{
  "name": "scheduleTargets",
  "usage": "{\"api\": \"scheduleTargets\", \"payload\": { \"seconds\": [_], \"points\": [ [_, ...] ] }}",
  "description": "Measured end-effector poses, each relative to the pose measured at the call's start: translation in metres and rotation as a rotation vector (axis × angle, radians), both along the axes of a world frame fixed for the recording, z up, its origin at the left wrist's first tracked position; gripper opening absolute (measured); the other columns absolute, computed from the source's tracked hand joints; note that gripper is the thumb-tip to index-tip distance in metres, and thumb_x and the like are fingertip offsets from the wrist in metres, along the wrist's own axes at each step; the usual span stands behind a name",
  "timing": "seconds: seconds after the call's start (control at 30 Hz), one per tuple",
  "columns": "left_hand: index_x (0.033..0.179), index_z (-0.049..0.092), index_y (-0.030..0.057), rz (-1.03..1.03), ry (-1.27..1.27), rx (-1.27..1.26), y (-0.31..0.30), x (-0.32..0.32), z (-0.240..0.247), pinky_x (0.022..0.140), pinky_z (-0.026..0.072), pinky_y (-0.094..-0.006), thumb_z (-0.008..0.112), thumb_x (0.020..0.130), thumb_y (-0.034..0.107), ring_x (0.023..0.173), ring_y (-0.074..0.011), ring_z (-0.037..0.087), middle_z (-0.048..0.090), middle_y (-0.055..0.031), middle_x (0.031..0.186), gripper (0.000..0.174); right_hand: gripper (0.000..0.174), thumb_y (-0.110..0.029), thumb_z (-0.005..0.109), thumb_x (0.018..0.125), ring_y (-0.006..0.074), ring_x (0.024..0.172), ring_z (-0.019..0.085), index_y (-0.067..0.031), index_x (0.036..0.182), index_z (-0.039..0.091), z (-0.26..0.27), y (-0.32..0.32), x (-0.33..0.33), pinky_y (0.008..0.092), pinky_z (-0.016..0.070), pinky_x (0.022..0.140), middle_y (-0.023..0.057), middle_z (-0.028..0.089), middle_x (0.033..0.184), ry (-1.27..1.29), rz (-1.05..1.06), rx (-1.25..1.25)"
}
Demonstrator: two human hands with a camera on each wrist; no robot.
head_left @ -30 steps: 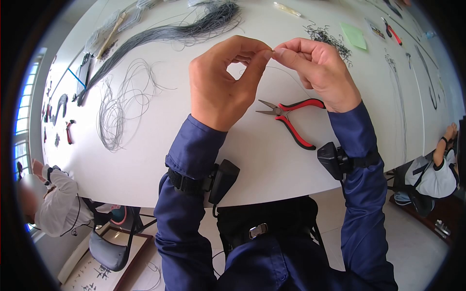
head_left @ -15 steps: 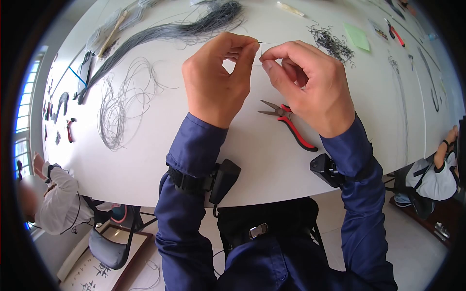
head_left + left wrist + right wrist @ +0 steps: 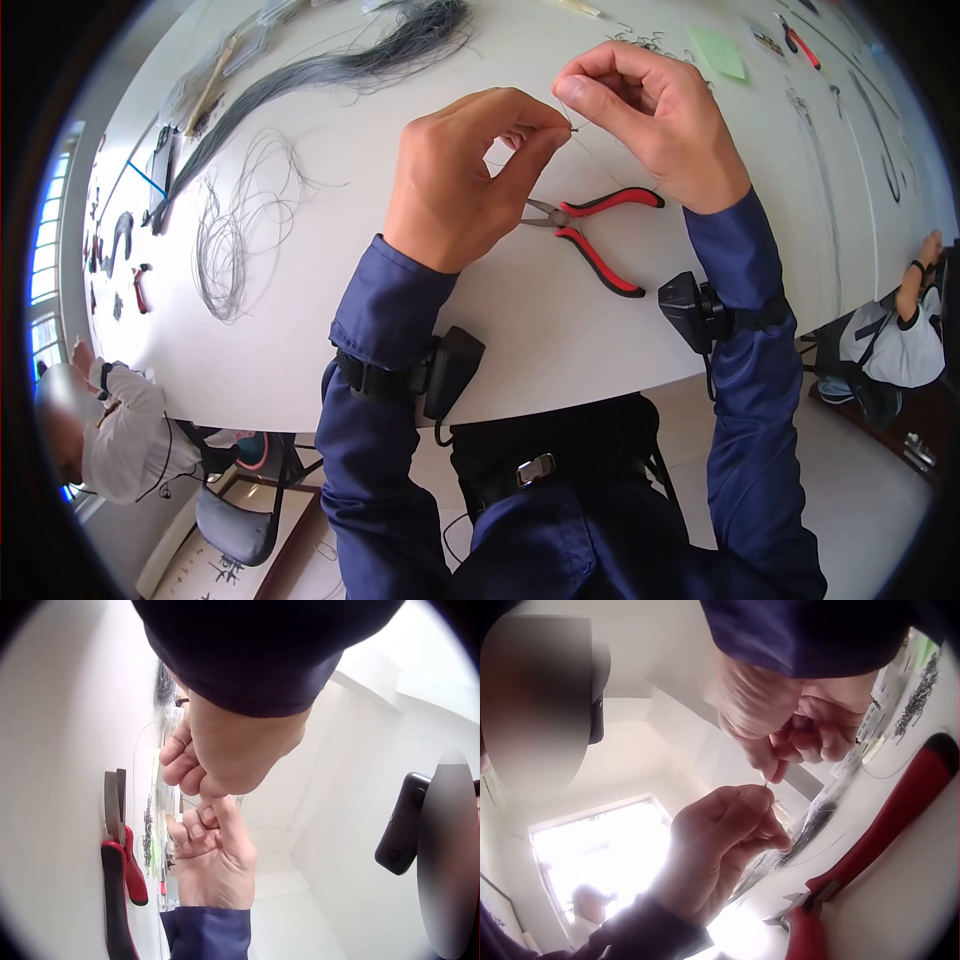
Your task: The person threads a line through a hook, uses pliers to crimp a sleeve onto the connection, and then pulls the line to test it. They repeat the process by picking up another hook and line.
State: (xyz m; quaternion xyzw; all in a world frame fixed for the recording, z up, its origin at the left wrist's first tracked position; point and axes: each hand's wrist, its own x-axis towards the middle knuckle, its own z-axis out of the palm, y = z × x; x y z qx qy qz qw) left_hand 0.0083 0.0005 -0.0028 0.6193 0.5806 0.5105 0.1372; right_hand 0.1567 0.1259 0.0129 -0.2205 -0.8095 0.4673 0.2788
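Note:
In the head view, my left hand (image 3: 465, 175) pinches a tiny dark piece (image 3: 574, 128) between thumb and forefinger; its exact kind I cannot tell. Up and to the right, my right hand (image 3: 665, 120) pinches a thin grey line (image 3: 566, 110) that runs down to that piece. Another stretch of line trails from there toward the lower right. Pliers with red and black handles (image 3: 598, 262) lie spread on the white table below the hands, their jaw tips partly behind the left hand. The right wrist view has the left hand (image 3: 724, 844) just below the right fingertips.
A thick bundle of grey line (image 3: 330, 75) stretches across the back left, with a loose tangle of line (image 3: 235, 235) nearer. Small dark hook-like pieces (image 3: 645, 42) and a green paper (image 3: 718, 53) lie at the back right. Other people sit at both sides.
My right hand dipped below the left fingertips, then rose above them, drawing the line up. The left hand has come slightly down and right, keeping its pinch. The head view has shifted a little.

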Motion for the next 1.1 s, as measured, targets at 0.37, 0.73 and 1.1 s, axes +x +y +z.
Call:
{"api": "scheduleTargets", "payload": {
  "seconds": [0.37, 0.73, 1.1],
  "points": [
    [0.094, 0.068, -0.0056, 0.049, -0.132, -0.039, -0.002, 0.000, 0.003, 0.078, 0.0535, -0.0262, 0.068, 0.089, 0.002, 0.078, -0.0126, 0.066, 0.070, -0.0077, 0.083, 0.010, 0.022, -0.023, 0.070, 0.089, 0.0048, 0.076, 0.057, -0.0008, 0.094, 0.071, 0.019, 0.000, 0.006, 0.0198, 0.0455, 0.071, -0.0010, 0.065, 0.082, 0.034, 0.051, -0.286],
    [0.095, 0.067, -0.0070, 0.110, -0.332, -0.020, -0.002, -0.004, 0.004, 0.077, 0.0531, -0.0257, 0.069, 0.089, 0.004, 0.077, -0.0139, 0.066, 0.069, -0.0087, 0.082, 0.013, 0.025, -0.025, 0.070, 0.087, 0.0012, 0.065, 0.045, -0.0011, 0.092, 0.070, 0.018, 0.001, 0.008, 0.0189, 0.0360, 0.059, -0.0056, 0.058, 0.072, -0.045, -0.021, -0.296],
    [0.094, 0.066, -0.0072, 0.093, -0.386, -0.029, -0.003, -0.003, 0.008, 0.077, 0.0529, -0.0253, 0.068, 0.089, 0.004, 0.076, -0.0142, 0.066, 0.068, -0.0092, 0.081, 0.012, 0.028, -0.027, 0.074, 0.086, 0.0010, 0.067, 0.047, -0.0013, 0.097, 0.072, 0.017, -0.001, 0.006, 0.0179, 0.0378, 0.061, -0.0056, 0.058, 0.071, -0.041, -0.059, -0.300]
  ]
}}
